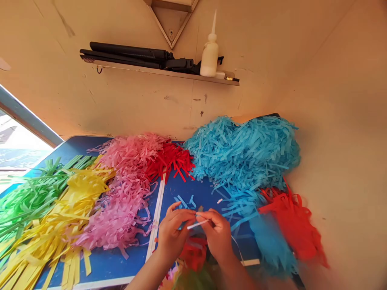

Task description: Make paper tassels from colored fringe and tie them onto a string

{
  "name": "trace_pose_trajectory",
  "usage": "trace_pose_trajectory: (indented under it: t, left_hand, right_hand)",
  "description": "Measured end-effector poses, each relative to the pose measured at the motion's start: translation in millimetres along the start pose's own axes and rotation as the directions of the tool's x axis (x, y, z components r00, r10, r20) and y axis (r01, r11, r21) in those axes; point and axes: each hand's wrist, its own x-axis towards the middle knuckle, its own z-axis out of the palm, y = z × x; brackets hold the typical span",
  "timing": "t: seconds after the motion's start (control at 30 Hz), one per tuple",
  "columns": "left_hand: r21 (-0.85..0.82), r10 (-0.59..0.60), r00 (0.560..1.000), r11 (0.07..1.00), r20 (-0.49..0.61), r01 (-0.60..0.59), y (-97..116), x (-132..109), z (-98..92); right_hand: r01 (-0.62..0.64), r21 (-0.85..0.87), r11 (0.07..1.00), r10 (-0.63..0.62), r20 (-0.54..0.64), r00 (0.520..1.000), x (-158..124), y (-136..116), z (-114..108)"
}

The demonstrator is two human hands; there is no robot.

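Note:
My left hand (173, 231) and my right hand (218, 233) meet fingertip to fingertip above the blue table. A thin white strip (198, 224) slants across between them, its right end at my right thumb and index finger. My left fingers are pinched; what lies inside the pinch is too small to make out. A fine white string (238, 246) trails down beside my right wrist. Below the hands is red fringed paper (193, 251), with blurred green fringe (195, 278) under it, partly hidden by my forearms. Light-blue paper scraps (184, 202) lie just beyond my fingers.
Fringed paper heaps cover the blue table (121, 266): green (33, 193), yellow (81, 193), pink-lilac (117, 217), red (171, 161). Blue fringe (244, 153) and more red (296, 225) lie right. A wall shelf (145, 71) carries a white nozzle bottle (209, 56) and black hair straighteners (130, 52).

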Motion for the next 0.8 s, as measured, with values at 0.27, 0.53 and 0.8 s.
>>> trace_pose_trajectory:
  t: [0.27,0.53,0.8]
  left_hand:
    - [0.024,0.042,0.999,0.999,0.011,-0.042,9,0,-1.8]
    - [0.007,0.075,0.997,0.997,0.032,-0.075,16,1,-2.1]
    - [-0.043,-0.025,0.998,0.999,0.064,0.028,15,-2,-2.5]
  right_hand:
    - [0.036,0.011,0.999,-0.036,0.02,0.999,-7,5,-8]
    - [0.067,0.036,0.997,-0.068,0.028,0.997,-12,6,-15]
    - [0.001,0.004,1.0,-0.001,0.039,0.999,-11,6,-16]
